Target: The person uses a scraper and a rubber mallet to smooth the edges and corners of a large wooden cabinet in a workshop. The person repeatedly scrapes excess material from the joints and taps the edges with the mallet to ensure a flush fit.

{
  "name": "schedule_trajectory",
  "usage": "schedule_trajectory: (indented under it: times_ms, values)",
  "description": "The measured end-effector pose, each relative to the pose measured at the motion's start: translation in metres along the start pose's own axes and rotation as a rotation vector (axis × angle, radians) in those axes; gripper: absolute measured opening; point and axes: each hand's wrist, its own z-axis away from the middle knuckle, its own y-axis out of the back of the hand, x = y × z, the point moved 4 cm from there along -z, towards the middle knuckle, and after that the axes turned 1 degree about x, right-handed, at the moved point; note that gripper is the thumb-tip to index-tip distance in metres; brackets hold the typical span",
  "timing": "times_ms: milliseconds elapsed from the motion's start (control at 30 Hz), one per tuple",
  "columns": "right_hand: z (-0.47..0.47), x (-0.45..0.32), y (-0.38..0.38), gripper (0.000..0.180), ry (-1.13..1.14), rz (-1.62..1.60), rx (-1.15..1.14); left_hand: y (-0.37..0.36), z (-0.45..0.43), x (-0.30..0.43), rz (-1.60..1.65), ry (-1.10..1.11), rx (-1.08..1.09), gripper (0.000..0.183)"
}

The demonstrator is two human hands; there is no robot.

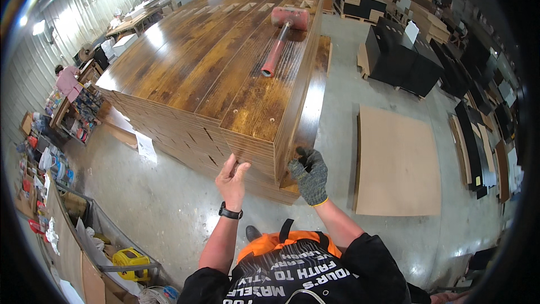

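Observation:
A large stack of wood-grain boards (211, 76) stands before me, its near corner between my hands. My left hand (231, 179), bare and with a watch on the wrist, has its fingertips at the board edges on the stack's near face; whether it pinches a board or something small is not clear. My right hand (310, 176), in a grey knitted glove, is curled beside the corner on the right; whether anything lies in its fingers cannot be made out. A red mallet (276, 48) with a two-part handle rests on the stack's top, out of reach of both hands.
Brown flat panels (398, 160) lie on the floor at the right. Black panel stacks (400, 57) stand behind them. A co-worker (76, 88) stands at a bench on the far left. A metal-framed cart holding a yellow reel (130, 264) is at lower left.

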Motion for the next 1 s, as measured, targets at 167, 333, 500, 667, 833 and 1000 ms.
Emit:
schedule_trajectory:
  times_ms: [167,333,500,667,833,1000]
  values:
    - [0.021,0.023,-0.004,0.029,-0.025,0.146,-0.182,0.009,0.013,-0.052,0.063,0.079,-0.031,0.039]
    - [0.023,0.037,-0.021,0.044,-0.021,0.488,-0.312,0.009,0.016,-0.055,0.029,0.105,-0.079,0.032]
    - [0.028,0.074,-0.018,0.045,-0.033,0.590,-0.400,0.006,0.033,-0.085,0.140,0.218,-0.166,0.051]
    - [0.039,0.094,-0.004,0.045,-0.169,0.586,-0.375,0.007,0.042,-0.102,-0.012,0.190,-0.266,0.093]
    - [0.041,0.097,0.018,0.054,-0.123,0.551,-0.365,-0.005,0.048,-0.092,-0.329,0.029,-0.125,0.115]
    - [0.044,0.092,0.024,0.052,0.058,0.713,-0.457,-0.001,0.045,-0.089,-0.367,-0.041,-0.105,0.107]
